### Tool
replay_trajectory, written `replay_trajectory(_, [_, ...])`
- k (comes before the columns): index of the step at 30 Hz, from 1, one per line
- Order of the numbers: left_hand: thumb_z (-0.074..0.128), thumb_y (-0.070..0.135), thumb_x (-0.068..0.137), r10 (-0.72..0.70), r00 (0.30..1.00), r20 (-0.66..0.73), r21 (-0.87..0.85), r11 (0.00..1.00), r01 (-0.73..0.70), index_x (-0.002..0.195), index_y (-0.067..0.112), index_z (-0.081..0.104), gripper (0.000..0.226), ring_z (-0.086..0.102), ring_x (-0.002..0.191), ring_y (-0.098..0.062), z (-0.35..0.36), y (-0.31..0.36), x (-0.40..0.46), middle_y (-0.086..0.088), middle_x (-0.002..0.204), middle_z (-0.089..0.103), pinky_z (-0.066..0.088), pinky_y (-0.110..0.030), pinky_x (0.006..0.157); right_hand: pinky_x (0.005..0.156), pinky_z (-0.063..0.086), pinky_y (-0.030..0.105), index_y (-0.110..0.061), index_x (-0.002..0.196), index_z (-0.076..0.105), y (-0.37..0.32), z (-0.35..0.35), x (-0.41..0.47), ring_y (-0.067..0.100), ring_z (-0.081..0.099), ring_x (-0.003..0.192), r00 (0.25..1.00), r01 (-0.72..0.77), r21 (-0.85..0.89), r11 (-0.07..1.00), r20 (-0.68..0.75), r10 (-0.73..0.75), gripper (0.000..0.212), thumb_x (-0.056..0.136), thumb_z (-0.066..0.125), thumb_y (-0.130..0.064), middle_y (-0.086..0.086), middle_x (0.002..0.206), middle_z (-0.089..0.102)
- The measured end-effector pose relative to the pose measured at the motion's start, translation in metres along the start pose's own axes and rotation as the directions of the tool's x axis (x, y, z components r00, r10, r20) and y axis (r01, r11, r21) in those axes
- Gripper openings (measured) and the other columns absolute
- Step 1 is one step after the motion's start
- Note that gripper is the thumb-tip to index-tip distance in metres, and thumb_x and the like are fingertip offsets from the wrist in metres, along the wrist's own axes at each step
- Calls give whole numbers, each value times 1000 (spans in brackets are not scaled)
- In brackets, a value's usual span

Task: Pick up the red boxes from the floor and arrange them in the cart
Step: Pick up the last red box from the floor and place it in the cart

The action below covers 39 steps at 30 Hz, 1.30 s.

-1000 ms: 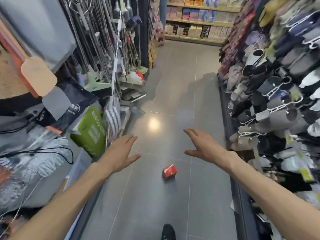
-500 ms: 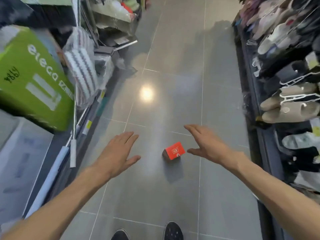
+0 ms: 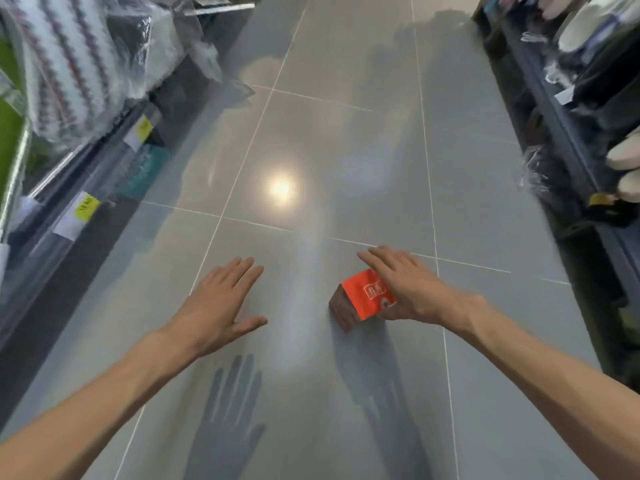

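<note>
Head view, right hand [image 3: 412,292] spread over red box [image 3: 367,296], contact unclear, left hand [image 3: 216,308] spread, shelves blurred.

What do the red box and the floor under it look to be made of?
Red box: most likely thin printed cardboard, with sharp folded edges, flat faces and a smooth orange-red printed top with white markings. Floor: large grey tiles, probably glazed ceramic or polished stone, shown by thin pale grout lines and a mirror-like lamp glare, so likely slick.

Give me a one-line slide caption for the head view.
Right hand reaches the red box on the grey tiled aisle floor; left hand hovers open beside it.
</note>
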<state>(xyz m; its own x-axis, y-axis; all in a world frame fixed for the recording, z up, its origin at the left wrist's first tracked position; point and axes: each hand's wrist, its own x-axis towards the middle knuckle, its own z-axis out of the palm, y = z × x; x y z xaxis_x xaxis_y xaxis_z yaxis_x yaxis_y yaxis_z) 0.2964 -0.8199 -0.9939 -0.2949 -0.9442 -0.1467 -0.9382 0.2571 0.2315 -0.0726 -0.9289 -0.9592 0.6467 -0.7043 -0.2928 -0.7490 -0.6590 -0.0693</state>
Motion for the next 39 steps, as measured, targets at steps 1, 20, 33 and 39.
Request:
replay_trajectory(1, [37, 77, 87, 5, 1000, -2, 1, 1000, -5, 158, 20, 16, 93, 12, 152, -25, 11, -3, 5, -6, 165, 16, 12, -41, 123, 123, 12, 44, -25, 160, 6, 4, 12, 4, 27, 9, 153, 1000, -12, -10, 1000, 17, 12, 114, 74, 77, -51, 7, 166, 14])
replay_trajectory(20, [40, 74, 90, 29, 997, -72, -7, 1000, -29, 159, 26, 7, 90, 1, 153, -19, 41, -8, 9, -1, 167, 6, 1, -34, 122, 92, 45, 33, -27, 139, 37, 5, 40, 20, 21, 46, 110, 999, 15, -9, 1000, -48, -16, 93, 65, 68, -74, -5, 122, 50])
replay_trajectory(33, [40, 77, 87, -116, 989, -92, -131, 986, 103, 157, 24, 18, 90, 20, 150, -24, -125, 15, -46, -3, 164, 20, 17, -37, 122, 83, 46, 35, -28, 138, 36, -32, -158, -26, 19, 50, 99, 995, -65, 44, 997, -67, 68, 94, 64, 62, -78, -6, 115, 49])
replay_trajectory(39, [42, 76, 86, -193, 972, -132, -207, 965, 163, 156, 25, 23, 88, 25, 147, -21, -293, 40, -98, -1, 162, 25, 21, -37, 119, 83, 48, 36, -28, 140, 34, -60, -338, -75, 16, 48, 95, 996, -85, 56, 995, -29, 87, 100, 58, 52, -83, -7, 114, 48])
